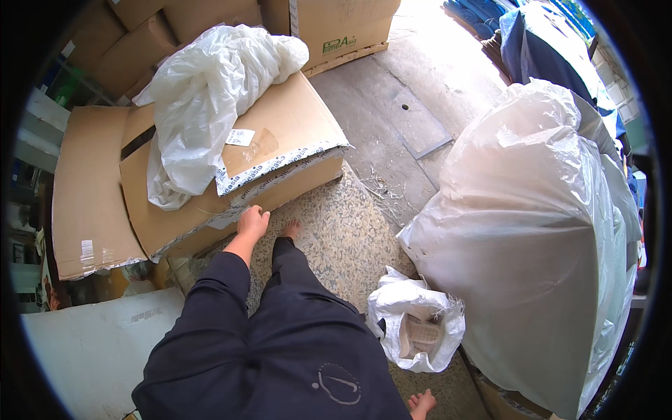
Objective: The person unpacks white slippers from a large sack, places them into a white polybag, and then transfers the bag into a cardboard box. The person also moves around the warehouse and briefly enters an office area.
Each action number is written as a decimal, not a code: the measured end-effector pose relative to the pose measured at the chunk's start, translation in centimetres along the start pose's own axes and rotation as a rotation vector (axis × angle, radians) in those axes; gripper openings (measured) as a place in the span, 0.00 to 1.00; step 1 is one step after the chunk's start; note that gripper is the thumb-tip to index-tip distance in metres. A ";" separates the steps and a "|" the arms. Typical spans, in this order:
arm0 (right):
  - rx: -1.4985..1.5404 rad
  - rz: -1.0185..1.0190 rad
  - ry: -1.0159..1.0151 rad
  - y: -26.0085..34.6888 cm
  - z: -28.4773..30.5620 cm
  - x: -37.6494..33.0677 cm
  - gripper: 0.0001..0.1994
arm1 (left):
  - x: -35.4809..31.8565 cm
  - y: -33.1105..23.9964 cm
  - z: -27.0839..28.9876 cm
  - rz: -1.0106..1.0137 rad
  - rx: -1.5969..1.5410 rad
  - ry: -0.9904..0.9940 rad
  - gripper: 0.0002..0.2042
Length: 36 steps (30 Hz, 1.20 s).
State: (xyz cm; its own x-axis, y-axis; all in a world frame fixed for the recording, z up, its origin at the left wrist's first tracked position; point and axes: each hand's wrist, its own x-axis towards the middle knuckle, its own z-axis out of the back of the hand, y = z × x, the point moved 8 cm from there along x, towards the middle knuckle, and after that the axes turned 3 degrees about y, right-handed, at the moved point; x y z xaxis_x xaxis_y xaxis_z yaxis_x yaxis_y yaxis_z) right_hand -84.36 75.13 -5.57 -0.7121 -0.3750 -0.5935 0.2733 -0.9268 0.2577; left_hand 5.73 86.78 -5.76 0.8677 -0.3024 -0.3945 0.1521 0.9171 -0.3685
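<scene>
My left hand (253, 222) is beside the front edge of a large brown cardboard box (308, 115), its fingers curled in. What it holds, if anything, I cannot make out. The box has printed tape along its edge, and a crumpled translucent plastic sheet (203, 105) is draped over its top. Low at the right of my body hangs my right hand (421, 404), fingers loosely apart and nothing in them. Just beyond it stands an open white woven sack (381, 302) with a beige, textured piece (422, 334) inside.
A big plastic-covered heap (518, 203) fills the right side. Another carton (343, 31) sits on a wooden pallet at the far end. Pale strands (383, 190) litter the floor. More cardboard boxes (133, 56) are stacked at the far left, and a white panel (98, 350) lies near left.
</scene>
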 end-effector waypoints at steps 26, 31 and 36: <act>-0.230 0.282 0.416 16.5 -26.3 -43.7 0.13 | 32.9 -1.2 2.7 -0.378 -0.170 0.094 0.13; -0.225 0.513 0.467 19.0 -31.1 -46.9 0.15 | 18.7 -15.3 -3.8 -0.591 -0.444 0.929 0.15; 0.237 0.723 0.619 23.3 -32.2 -48.5 0.36 | -2.0 -25.1 -4.2 -1.211 -0.255 1.447 0.16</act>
State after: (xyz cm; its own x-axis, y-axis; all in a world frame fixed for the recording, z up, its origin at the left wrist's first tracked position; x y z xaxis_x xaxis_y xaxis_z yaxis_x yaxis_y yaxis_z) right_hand -22.60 71.05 4.65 0.0596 -0.8583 -0.5097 0.3250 -0.4661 0.8229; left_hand -1.77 63.29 0.76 -0.6611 -0.7409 -0.1186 0.1079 0.0625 -0.9922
